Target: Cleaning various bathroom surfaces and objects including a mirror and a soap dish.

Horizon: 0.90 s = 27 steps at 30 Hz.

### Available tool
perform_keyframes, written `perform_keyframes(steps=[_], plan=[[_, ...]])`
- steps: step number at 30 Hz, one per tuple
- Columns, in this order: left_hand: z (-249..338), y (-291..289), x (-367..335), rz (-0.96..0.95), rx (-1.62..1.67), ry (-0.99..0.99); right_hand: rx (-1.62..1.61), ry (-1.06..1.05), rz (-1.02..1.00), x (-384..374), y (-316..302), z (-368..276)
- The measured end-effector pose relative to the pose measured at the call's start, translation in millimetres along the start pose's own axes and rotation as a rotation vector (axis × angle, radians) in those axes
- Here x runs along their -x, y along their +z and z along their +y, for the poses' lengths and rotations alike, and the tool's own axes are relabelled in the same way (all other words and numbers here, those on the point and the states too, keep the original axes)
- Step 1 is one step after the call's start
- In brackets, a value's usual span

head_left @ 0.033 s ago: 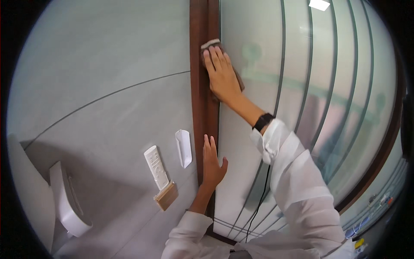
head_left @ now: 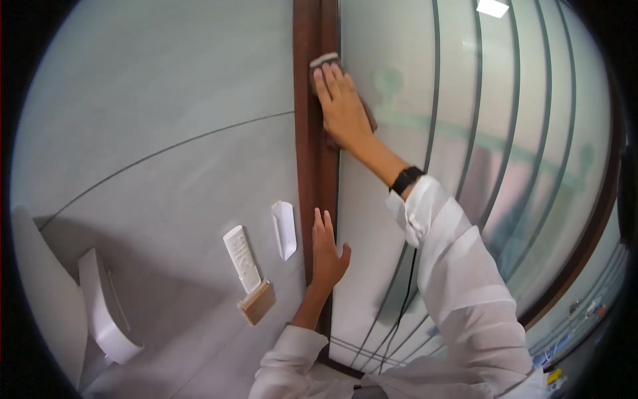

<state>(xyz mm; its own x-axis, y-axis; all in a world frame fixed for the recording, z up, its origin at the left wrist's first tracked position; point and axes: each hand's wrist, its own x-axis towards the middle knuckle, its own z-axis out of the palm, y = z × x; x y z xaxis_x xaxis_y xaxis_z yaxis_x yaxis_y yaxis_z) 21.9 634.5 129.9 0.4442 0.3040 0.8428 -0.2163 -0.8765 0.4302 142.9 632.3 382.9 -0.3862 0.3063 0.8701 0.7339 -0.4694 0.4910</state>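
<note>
My right hand presses a brown cloth with a pale edge against the upper part of a reddish-brown wooden door frame. Its fingers lie close together over the cloth, pointing up, and part of the cloth hangs out beside the palm. Lower down, my left hand rests at the same frame, fingers stretched upward and thumb apart, with nothing in it.
Right of the frame stands a frosted glass panel with dark vertical stripes. On the grey wall at left are a white remote control, a white holder, a wooden block and a white curved fixture. A black cable hangs near my right sleeve.
My right hand has slid slightly upward along the frame with the cloth. My left hand has stayed in place.
</note>
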Motion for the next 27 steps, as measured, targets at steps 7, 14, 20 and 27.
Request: perform_keyframes(steps=[7,14,20,27], plan=[[14,-8,-6,-0.079,-0.024,-0.035,-0.064,0.097,0.298,-122,15,72],[10,12,-1,0.018,-0.043,-0.046,-0.168,0.147,0.235,-50,16,7],[35,76,-21,0.074,0.068,-0.063,-0.019,-0.018,0.002,-7,-35,54],[34,82,-19,0.063,0.024,-0.091,0.275,0.253,-0.178,-29,-198,181]])
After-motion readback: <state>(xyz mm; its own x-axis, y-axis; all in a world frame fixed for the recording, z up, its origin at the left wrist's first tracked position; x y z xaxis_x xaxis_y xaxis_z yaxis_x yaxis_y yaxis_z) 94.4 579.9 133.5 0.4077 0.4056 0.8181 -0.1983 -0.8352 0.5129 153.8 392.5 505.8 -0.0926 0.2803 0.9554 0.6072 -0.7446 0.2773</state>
